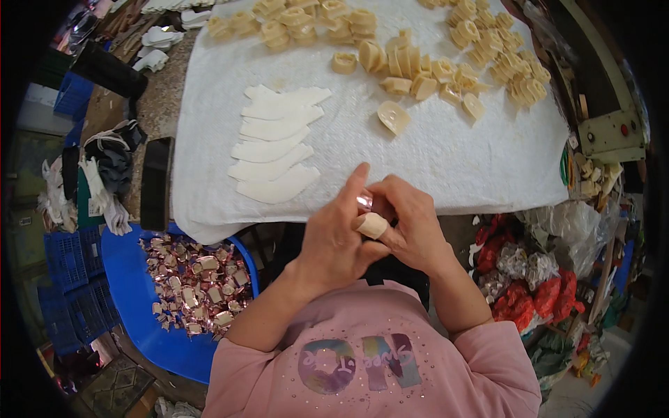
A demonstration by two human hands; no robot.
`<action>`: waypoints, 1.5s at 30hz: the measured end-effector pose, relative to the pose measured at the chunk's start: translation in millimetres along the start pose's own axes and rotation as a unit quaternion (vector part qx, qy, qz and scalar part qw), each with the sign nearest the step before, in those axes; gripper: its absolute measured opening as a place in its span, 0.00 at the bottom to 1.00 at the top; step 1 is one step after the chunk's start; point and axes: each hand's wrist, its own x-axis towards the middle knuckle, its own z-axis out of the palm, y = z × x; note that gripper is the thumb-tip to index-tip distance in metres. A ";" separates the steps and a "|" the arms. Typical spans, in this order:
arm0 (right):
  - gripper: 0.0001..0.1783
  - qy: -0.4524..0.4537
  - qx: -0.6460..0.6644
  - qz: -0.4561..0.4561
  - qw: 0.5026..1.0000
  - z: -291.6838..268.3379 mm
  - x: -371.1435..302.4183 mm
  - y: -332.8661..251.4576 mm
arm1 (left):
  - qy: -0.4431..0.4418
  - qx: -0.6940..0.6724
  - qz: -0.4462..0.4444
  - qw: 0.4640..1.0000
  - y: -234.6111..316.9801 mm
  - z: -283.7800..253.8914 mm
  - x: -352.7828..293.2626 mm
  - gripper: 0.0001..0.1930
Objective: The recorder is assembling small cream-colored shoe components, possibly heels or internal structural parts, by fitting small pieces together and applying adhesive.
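Note:
Both my hands meet in front of my chest at the near edge of the cloth-covered table. Between the fingers of my left hand [327, 233] and my right hand [411, 219] is a small shiny pink piece [364, 201], mostly hidden by the fingers. A beige wrap [373, 225] appears to cover the tip of my right thumb. The left index finger points up and away. Beyond my hands, white curved cut pieces [274, 150] overlap in a column on the cloth. One loose cream-coloured moulded piece [393, 118] lies to their right.
Stacks of similar cream moulded pieces [404, 59] spread over the far part of the white cloth [202, 139]. At left, a blue tub [139, 313] holds many shiny pink-and-beige pieces [202, 285]. A dark phone [157, 182] lies left of the cloth. Red bags [536, 303] sit low at right.

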 end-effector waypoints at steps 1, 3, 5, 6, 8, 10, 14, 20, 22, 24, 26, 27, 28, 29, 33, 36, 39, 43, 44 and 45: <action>0.14 -0.024 0.033 0.032 0.999 -1.7 2.3 -0.2 | 0.006 0.007 0.005 1.000 0.4 2.2 -0.7 0.50; 0.13 -0.049 0.065 0.055 0.995 -2.1 4.3 0.7 | 0.048 -0.108 0.000 0.993 -4.4 5.9 -3.0 0.46; 0.13 0.020 0.175 0.042 0.984 0.7 -3.5 8.2 | 0.064 -0.133 0.005 0.989 2.6 0.5 -0.6 0.36; 0.14 0.026 0.136 0.013 0.990 2.0 -5.1 13.3 | 0.040 -0.132 -0.037 0.990 2.9 -3.7 -0.4 0.33; 0.15 0.011 0.247 0.046 0.968 4.1 -5.5 17.6 | 0.037 -0.191 -0.123 0.973 2.2 -4.9 -4.7 0.24; 0.16 -0.019 0.414 0.114 0.903 3.9 -5.6 21.0 | 0.044 -0.158 -0.095 0.982 4.2 -9.7 -3.6 0.24; 0.13 -0.078 0.440 0.135 0.884 -1.2 2.6 34.5 | 0.033 -0.024 -0.010 0.999 17.7 -20.5 0.9 0.25; 0.08 -0.034 0.208 -0.062 0.976 -3.7 5.3 25.4 | 0.037 0.006 0.032 0.999 16.9 -19.3 1.4 0.25; 0.08 0.007 0.200 -0.026 0.979 5.0 5.0 18.7 | 0.044 -0.010 0.011 0.999 11.5 -15.0 -0.4 0.24; 0.07 0.024 0.240 0.042 0.970 8.5 1.2 22.3 | 0.064 -0.003 0.004 0.998 9.3 -9.4 2.2 0.23; 0.07 -0.020 0.348 0.067 0.935 4.9 -1.3 30.2 | 0.073 0.005 0.024 0.997 9.4 -8.6 3.5 0.23; 0.08 -0.067 0.453 0.085 0.885 2.1 -3.4 32.4 | 0.088 0.018 0.043 0.995 9.8 -8.4 4.2 0.23; 0.10 -0.100 0.459 0.090 0.878 -1.7 -6.8 30.7 | 0.087 0.016 0.042 0.995 11.4 -6.8 2.9 0.23; 0.10 -0.100 0.459 0.091 0.878 -1.7 -8.8 28.6 | 0.095 0.020 0.030 0.995 13.7 -4.9 1.0 0.24; 0.12 -0.044 0.340 0.068 0.937 9.2 -9.0 27.8 | 0.157 0.092 0.047 0.982 10.0 10.5 0.3 0.24; 0.14 0.010 0.283 0.068 0.957 20.9 -8.5 27.3 | 0.156 0.109 0.010 0.982 4.8 14.8 0.2 0.23; 0.15 0.018 0.424 0.115 0.898 29.1 -13.7 29.0 | 0.181 0.062 -0.022 0.981 4.2 16.4 -1.2 0.23; 0.15 0.019 0.531 0.137 0.836 34.1 -18.8 28.8 | 0.183 0.065 -0.047 0.980 12.6 19.6 -3.5 0.23; 0.15 0.015 0.532 0.137 0.836 34.0 -17.9 24.0 | 0.205 0.072 -0.027 0.976 10.0 22.6 -4.5 0.22; 0.15 0.043 0.383 0.105 0.917 33.0 -16.3 16.4 | 0.227 0.078 -0.008 0.971 7.6 24.1 -5.6 0.21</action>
